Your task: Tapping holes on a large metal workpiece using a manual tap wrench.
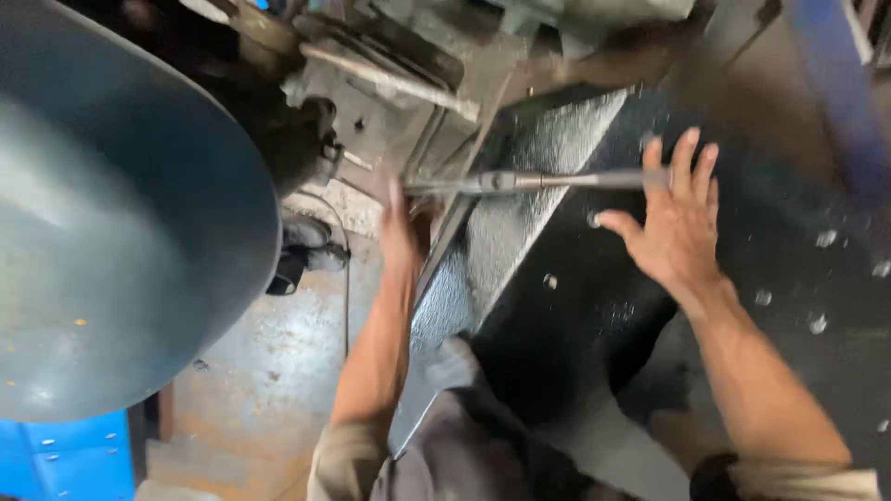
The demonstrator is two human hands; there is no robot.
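Observation:
A long metal bar (557, 180) lies level across a dark, textured metal slab (557, 306) that juts from a grimy machine (408, 83). My left hand (401, 232) reaches up along the slab's left edge, its fingers at the bar's near end; motion blur hides whether it grips the bar. My right hand (676, 215) is spread flat, fingers apart, with the fingertips touching the bar's far end and the palm over the slab.
A large round blue-grey drum (121, 213) fills the left side. Under it are a worn concrete floor (269, 371), a black cable and a blue crate (65, 459). Several shiny studs dot the dark surface at right (817, 278).

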